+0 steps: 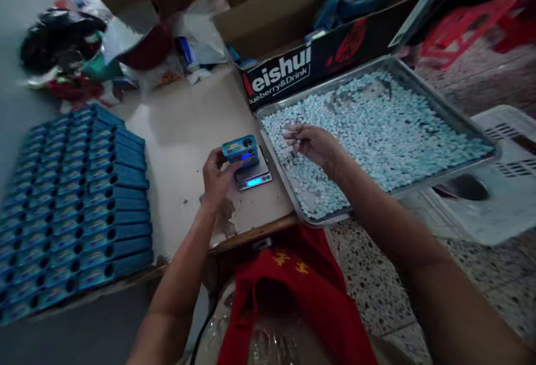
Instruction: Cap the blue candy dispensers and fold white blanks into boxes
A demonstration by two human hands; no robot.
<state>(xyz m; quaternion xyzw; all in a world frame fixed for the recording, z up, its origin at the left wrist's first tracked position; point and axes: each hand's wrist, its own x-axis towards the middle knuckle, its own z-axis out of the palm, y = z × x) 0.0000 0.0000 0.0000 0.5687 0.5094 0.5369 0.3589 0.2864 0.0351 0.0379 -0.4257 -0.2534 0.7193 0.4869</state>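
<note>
My left hand (pixel 218 174) grips a small blue box (pixel 241 152) with a printed top and a dark round hole in its lid. The box is on or just over a small digital scale (pixel 252 173), whose display glows blue. Over the left part of a metal tray (pixel 304 209) is my right hand (pixel 315 143), its fingers drawn together. Whatever may be between those fingertips is too small to make out. Many small pale blue and white pellets (pixel 377 130) fill the tray.
Rows of similar blue boxes (pixel 79 197) stand at the left of the table (pixel 180 125). Behind the tray is an open black cardboard box (pixel 293 69). Bags and clutter (pixel 67 47) lie at the back left. A white plastic crate (pixel 502 175) is at the right.
</note>
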